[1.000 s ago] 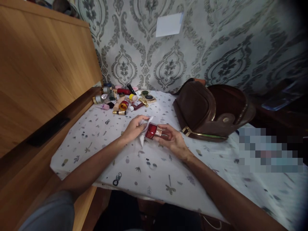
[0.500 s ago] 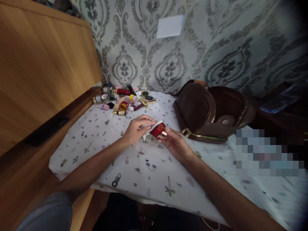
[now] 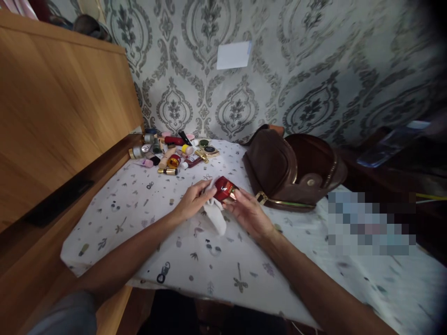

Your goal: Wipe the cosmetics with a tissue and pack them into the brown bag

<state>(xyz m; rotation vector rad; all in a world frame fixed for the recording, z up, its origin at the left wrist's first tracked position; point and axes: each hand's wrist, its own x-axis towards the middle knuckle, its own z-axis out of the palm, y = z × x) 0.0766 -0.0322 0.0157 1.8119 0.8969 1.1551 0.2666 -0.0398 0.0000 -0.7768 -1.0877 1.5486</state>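
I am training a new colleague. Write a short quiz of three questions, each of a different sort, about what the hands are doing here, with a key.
1. True or false: the right hand holds a red bottle.
2. What does the left hand hold against that bottle? A) a white cloth B) a gold lipstick C) a comb
3. Fill in: the brown bag lies on the printed tablecloth, on the ____ side of the hands.

Key:
1. True.
2. A: the white cloth hangs down from the fingers.
3. Right. The pile of cosmetics lies at the far left corner.
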